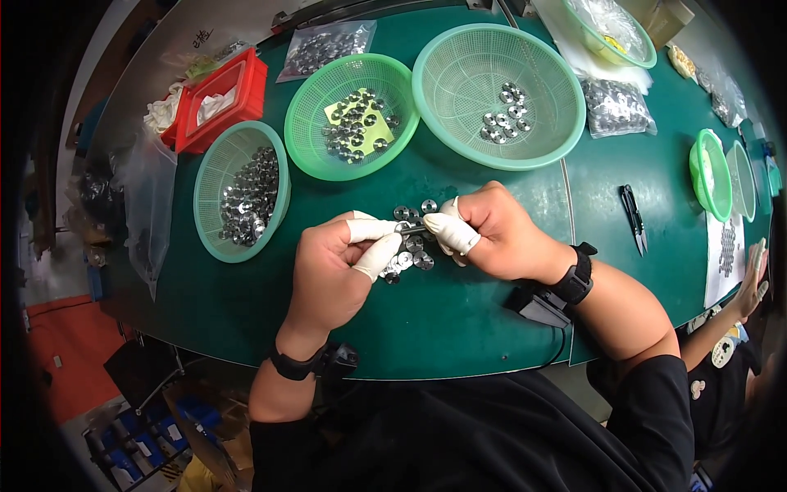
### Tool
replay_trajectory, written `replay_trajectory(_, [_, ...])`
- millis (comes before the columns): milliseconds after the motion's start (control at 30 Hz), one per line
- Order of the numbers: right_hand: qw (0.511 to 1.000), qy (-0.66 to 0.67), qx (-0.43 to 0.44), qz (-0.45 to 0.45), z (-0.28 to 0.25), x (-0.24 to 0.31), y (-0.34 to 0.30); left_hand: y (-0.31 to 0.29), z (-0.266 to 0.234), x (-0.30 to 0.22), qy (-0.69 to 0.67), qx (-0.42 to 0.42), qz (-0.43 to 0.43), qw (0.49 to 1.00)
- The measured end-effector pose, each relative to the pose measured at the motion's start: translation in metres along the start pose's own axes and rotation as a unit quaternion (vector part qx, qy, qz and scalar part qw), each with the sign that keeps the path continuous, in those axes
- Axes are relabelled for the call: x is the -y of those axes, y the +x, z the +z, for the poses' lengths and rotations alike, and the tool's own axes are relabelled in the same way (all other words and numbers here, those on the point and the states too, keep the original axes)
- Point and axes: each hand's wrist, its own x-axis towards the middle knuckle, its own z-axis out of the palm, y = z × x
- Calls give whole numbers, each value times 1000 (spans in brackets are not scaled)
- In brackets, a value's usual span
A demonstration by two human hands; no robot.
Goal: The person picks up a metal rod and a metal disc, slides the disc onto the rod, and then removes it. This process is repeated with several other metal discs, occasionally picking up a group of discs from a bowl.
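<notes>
Above a small pile of round metal discs [405, 261] with centre holes, both my hands meet at the fingertips, which wear white finger cots. My left hand [332, 266] is closed, pinching a small shiny metal part [401, 227] between thumb and forefinger. From the right, my right hand [500, 234] is also closed, its fingertips on a short, slim, dark metal piece [416, 230] that reaches to the left fingertips. Whether these two pieces are joined cannot be made out. The fingers partly hide the discs beneath.
Green mesh baskets of metal discs, one left [283, 197], one middle [293, 135] and one larger [566, 135], stand beyond my hands. A red box [190, 135], bagged parts [619, 107] and black-handled snips [632, 217] lie around. Another person's hand [750, 283] shows at far right.
</notes>
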Motion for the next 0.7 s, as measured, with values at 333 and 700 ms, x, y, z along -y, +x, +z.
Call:
replay_trajectory(333, [994, -82, -56, -36, 6, -5, 0, -2, 18, -1, 288, -86, 180, 937])
replay_trajectory(700, [998, 53, -23, 34, 0, 3, -1, -5, 15, 2, 285, -72, 184, 938])
